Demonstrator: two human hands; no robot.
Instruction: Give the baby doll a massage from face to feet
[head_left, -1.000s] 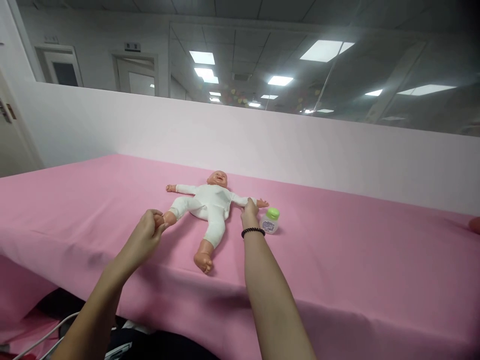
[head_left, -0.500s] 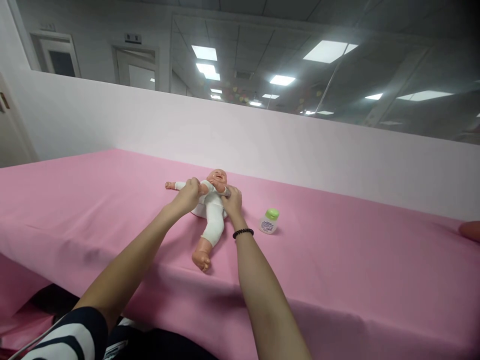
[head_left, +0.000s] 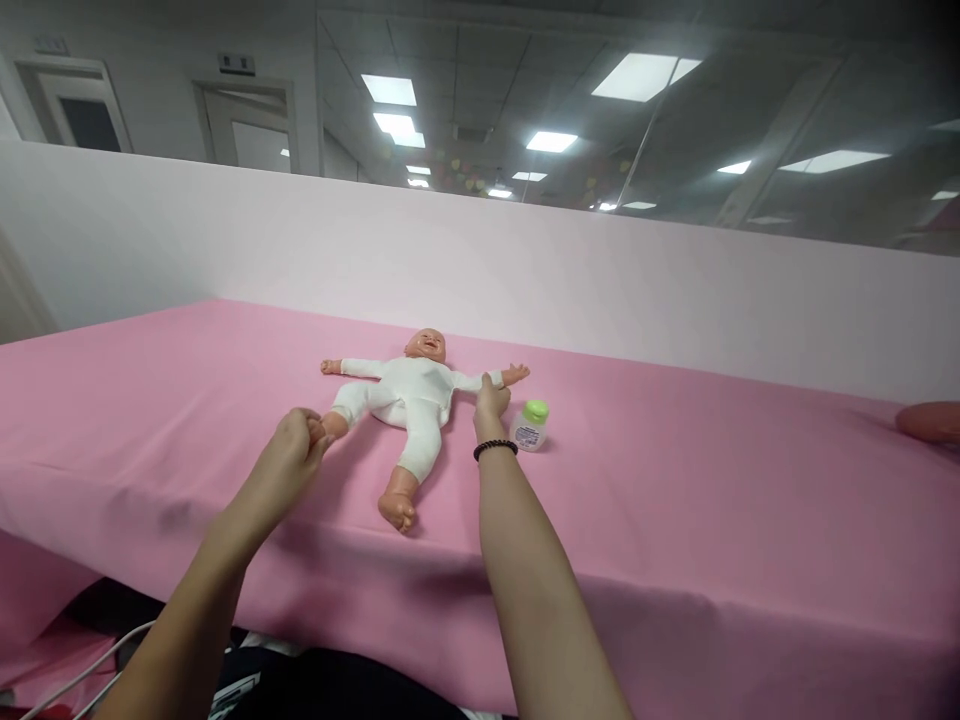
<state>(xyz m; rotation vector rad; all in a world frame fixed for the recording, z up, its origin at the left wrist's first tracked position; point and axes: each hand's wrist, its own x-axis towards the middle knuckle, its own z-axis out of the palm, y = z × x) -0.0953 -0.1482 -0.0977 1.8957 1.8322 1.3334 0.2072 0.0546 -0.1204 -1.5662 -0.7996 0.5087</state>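
Observation:
A baby doll [head_left: 417,385] in a white cloth suit lies on its back on the pink-covered table [head_left: 660,480], head toward the wall. My left hand [head_left: 298,440] is closed around the doll's foot at the left of the picture, and that leg is stretched out sideways. Its other leg points toward the table's front edge, free of my hands. My right hand [head_left: 491,398], with a dark bead bracelet at the wrist, grips the doll's forearm on the right, just short of the doll's open hand. Close beside my right wrist stands a small clear bottle [head_left: 530,428] with a green cap.
Behind the table runs a low white wall [head_left: 570,270] with a dark glass pane [head_left: 510,90] above it. Part of a skin-coloured object [head_left: 930,422] shows at the right edge. White cables [head_left: 94,665] hang at the lower left.
The doll's leg and arm, held together over its body before, are now spread apart. My left hand has moved left and down with the foot, my right hand slightly right with the forearm.

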